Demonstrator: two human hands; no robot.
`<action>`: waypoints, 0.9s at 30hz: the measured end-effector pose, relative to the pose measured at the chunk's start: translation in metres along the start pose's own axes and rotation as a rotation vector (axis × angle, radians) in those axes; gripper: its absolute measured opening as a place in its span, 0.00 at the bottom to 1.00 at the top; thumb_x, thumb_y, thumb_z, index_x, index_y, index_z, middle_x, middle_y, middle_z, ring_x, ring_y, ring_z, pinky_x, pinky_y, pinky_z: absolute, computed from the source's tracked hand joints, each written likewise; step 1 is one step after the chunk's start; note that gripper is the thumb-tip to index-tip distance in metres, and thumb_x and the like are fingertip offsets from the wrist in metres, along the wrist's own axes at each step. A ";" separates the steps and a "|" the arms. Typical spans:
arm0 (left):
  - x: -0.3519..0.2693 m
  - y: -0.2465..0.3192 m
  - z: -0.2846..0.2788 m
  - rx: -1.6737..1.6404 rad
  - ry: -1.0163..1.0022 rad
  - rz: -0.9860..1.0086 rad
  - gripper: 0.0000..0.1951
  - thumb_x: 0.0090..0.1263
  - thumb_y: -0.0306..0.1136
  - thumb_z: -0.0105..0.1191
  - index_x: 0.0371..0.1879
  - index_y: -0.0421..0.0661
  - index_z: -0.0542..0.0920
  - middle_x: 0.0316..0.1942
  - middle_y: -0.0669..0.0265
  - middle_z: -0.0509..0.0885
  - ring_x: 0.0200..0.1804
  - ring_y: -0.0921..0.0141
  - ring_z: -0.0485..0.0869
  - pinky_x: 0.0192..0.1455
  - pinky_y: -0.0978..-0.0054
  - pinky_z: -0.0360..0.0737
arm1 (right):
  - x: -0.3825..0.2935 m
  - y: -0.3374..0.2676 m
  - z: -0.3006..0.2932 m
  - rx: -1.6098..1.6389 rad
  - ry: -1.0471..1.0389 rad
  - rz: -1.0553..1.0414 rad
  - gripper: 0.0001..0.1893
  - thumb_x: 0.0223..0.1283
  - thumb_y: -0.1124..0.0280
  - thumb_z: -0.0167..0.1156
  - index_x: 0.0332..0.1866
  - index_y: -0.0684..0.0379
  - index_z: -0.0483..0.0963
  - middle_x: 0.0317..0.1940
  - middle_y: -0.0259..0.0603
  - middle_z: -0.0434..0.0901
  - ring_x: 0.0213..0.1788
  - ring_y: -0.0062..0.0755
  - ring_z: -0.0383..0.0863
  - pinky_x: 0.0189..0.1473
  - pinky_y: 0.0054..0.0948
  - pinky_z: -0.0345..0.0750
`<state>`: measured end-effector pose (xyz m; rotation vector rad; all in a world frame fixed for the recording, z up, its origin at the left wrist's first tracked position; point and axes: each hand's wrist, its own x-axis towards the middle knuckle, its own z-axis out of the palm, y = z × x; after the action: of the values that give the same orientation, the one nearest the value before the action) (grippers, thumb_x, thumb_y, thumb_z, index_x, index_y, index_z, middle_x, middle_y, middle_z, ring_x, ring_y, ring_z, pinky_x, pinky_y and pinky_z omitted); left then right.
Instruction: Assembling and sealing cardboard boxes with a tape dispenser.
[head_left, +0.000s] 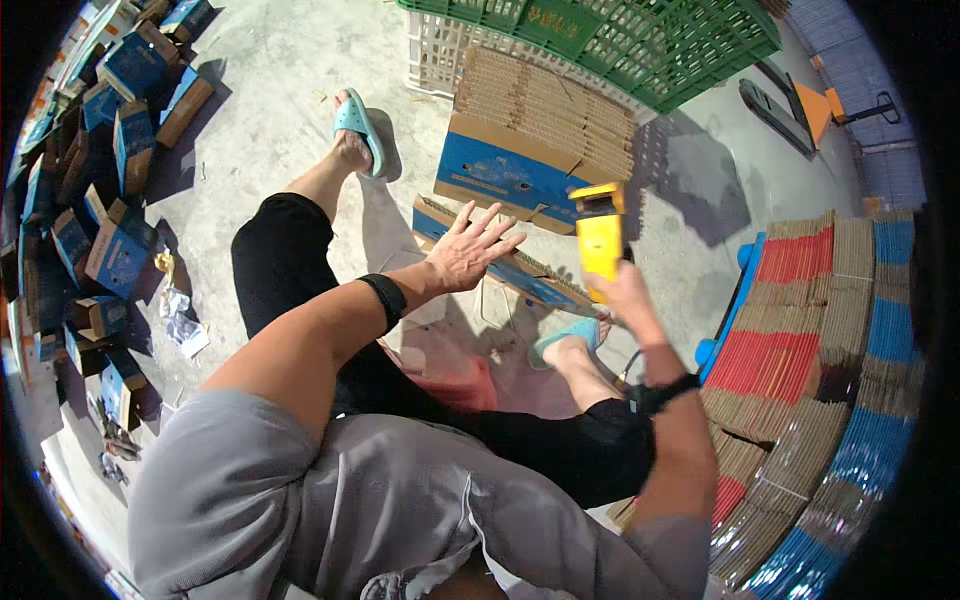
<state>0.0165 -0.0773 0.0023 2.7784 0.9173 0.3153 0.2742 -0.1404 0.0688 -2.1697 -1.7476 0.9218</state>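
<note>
My right hand (626, 296) grips a yellow handheld power tool, possibly a stapler (600, 240), slightly blurred, at the right end of the cardboard before me. Fingers spread, my left hand (474, 251) is over a narrow cardboard piece with a blue face (541, 281); whether the palm touches it I cannot tell. Just beyond lies a stack of folded cardboard boxes (517, 161), the nearest one blue and brown. A thin bent metal frame (496, 304) shows below the narrow piece.
Assembled blue and brown boxes (124, 247) are piled at the left. Green (555, 30) and white plastic crates (431, 56) stand beyond the stack. Bundled flat cardboard (780, 360) fills the right side. An orange pallet jack (814, 109) is at the upper right. Plastic scraps (180, 315) lie on the floor.
</note>
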 end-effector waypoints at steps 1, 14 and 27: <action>-0.005 0.000 -0.004 0.021 -0.024 0.056 0.31 0.51 0.30 0.45 0.57 0.57 0.54 0.58 0.63 0.57 0.62 0.59 0.50 0.61 0.51 0.44 | 0.003 -0.007 0.017 -0.109 0.049 -0.044 0.20 0.41 0.55 0.59 0.27 0.66 0.73 0.21 0.51 0.75 0.27 0.44 0.76 0.29 0.36 0.71; -0.014 -0.015 -0.002 0.034 -0.090 0.267 0.34 0.46 0.31 0.49 0.56 0.65 0.57 0.60 0.72 0.53 0.63 0.60 0.48 0.61 0.52 0.46 | 0.015 -0.029 0.053 0.108 -0.173 0.070 0.34 0.21 0.47 0.67 0.33 0.67 0.73 0.29 0.51 0.76 0.33 0.40 0.76 0.38 0.32 0.71; -0.019 -0.038 -0.029 0.191 -0.395 -0.375 0.10 0.48 0.29 0.46 0.31 0.45 0.76 0.29 0.55 0.76 0.29 0.60 0.76 0.31 0.65 0.74 | 0.023 -0.013 0.091 -0.260 0.319 -0.320 0.23 0.35 0.51 0.60 0.27 0.64 0.75 0.22 0.49 0.75 0.24 0.45 0.73 0.33 0.35 0.68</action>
<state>-0.0271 -0.0553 0.0176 2.6014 1.3760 -0.3816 0.2127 -0.1354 -0.0031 -1.9542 -2.0493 0.2684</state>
